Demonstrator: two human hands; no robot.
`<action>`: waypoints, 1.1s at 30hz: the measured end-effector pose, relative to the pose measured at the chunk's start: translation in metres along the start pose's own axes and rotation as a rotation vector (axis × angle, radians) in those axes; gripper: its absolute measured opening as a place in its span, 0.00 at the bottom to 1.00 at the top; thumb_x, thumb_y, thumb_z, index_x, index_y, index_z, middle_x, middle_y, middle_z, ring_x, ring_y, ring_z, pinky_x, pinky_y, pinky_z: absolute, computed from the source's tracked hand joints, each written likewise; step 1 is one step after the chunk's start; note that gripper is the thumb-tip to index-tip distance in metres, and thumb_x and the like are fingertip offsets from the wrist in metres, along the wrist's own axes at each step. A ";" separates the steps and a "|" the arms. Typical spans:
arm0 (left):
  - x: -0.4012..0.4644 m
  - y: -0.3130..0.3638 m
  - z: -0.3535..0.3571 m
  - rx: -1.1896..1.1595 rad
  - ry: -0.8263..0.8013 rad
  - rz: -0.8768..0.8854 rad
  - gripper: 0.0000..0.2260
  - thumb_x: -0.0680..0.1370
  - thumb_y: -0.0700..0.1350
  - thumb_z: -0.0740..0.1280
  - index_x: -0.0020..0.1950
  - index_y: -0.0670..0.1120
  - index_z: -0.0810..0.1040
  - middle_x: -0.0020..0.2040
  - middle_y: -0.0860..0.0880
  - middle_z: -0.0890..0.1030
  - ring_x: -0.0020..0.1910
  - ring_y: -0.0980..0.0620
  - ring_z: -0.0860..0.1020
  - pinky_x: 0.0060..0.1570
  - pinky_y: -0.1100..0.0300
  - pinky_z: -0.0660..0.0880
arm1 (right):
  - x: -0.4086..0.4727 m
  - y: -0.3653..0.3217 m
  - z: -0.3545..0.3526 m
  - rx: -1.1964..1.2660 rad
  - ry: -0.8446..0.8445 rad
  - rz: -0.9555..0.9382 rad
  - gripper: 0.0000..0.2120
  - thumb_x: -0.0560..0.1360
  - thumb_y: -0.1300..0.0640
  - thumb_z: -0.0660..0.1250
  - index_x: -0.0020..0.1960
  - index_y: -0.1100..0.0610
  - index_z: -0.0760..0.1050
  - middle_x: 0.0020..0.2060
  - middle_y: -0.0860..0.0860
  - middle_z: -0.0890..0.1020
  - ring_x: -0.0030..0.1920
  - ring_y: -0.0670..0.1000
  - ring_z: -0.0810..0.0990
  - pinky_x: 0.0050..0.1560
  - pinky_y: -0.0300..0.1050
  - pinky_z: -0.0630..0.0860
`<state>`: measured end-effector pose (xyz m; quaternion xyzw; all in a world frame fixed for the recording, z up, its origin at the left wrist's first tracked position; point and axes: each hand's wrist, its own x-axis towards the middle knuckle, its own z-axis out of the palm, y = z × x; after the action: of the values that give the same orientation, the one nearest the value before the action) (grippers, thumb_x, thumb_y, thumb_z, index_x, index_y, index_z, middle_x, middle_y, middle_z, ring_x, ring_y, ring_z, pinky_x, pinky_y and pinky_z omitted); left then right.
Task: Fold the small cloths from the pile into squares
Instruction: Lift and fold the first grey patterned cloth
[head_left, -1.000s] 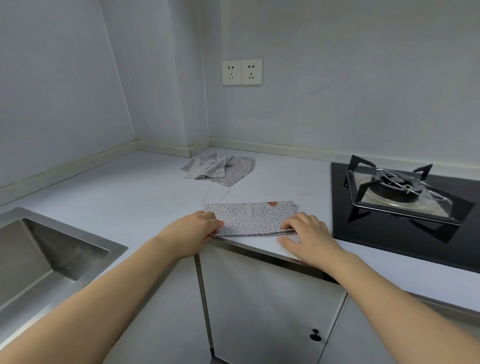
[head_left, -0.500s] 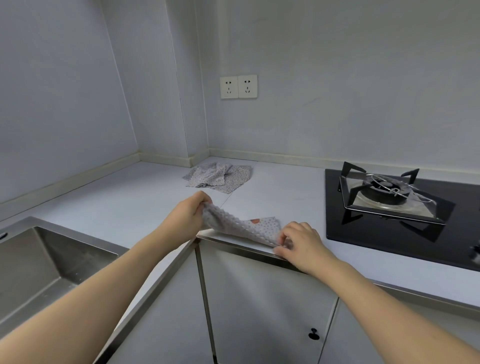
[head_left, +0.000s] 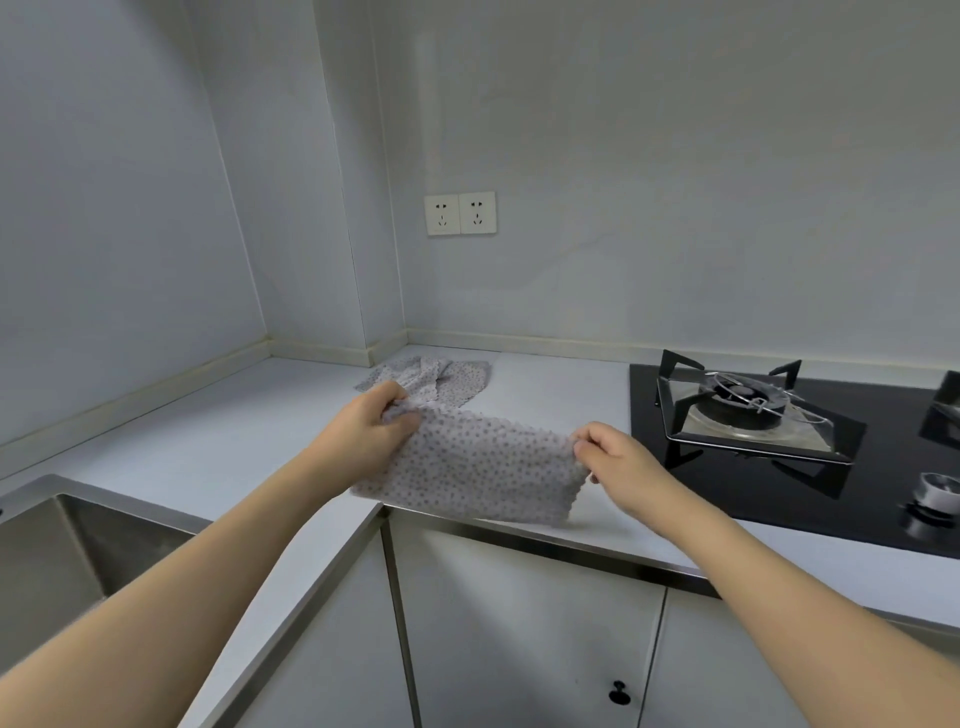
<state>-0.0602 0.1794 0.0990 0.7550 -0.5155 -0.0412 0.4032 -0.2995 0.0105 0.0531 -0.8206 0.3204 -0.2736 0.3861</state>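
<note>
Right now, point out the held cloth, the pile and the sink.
cloth (head_left: 478, 467), head view, middle of the dotted fabric
pile (head_left: 457, 382), head view, right part
sink (head_left: 72, 551), head view, inner steel wall

Both hands lift a small grey dotted cloth (head_left: 475, 470) above the pale countertop's (head_left: 218, 447) front edge: the left hand (head_left: 366, 434) grips its upper left corner, the right hand (head_left: 613, 457) pinches its right edge. A crumpled pile of matching cloths (head_left: 441, 379) lies behind, a black gas hob (head_left: 769, 467) to the right.

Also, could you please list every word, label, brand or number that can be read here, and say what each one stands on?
None: no readable text shows anywhere.
The wall sockets show only pin holes.
The dotted cloth carries only a printed pattern.
The hob shows no legible markings.
</note>
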 end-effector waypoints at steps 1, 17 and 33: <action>0.001 0.000 0.000 -0.038 -0.010 -0.001 0.07 0.79 0.48 0.66 0.44 0.47 0.72 0.37 0.50 0.74 0.37 0.50 0.71 0.40 0.55 0.68 | 0.001 -0.002 -0.005 0.054 0.023 0.016 0.10 0.82 0.54 0.56 0.45 0.52 0.74 0.42 0.49 0.78 0.44 0.50 0.75 0.46 0.46 0.73; 0.026 -0.033 0.030 -0.423 -0.294 -0.140 0.17 0.74 0.52 0.72 0.41 0.38 0.76 0.36 0.47 0.76 0.37 0.52 0.72 0.38 0.59 0.67 | 0.019 0.027 -0.019 0.181 0.067 0.073 0.08 0.79 0.56 0.64 0.48 0.59 0.78 0.40 0.51 0.82 0.37 0.48 0.78 0.35 0.34 0.75; 0.080 -0.072 0.108 0.292 0.105 0.162 0.12 0.81 0.46 0.58 0.63 0.46 0.72 0.59 0.49 0.74 0.57 0.45 0.71 0.57 0.50 0.67 | 0.120 0.037 0.032 -0.675 0.245 -0.173 0.14 0.80 0.54 0.58 0.63 0.56 0.73 0.59 0.54 0.75 0.59 0.56 0.73 0.60 0.51 0.68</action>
<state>-0.0207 0.0633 0.0080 0.7628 -0.5531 0.1063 0.3175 -0.2113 -0.0811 0.0298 -0.8869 0.3660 -0.2804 0.0280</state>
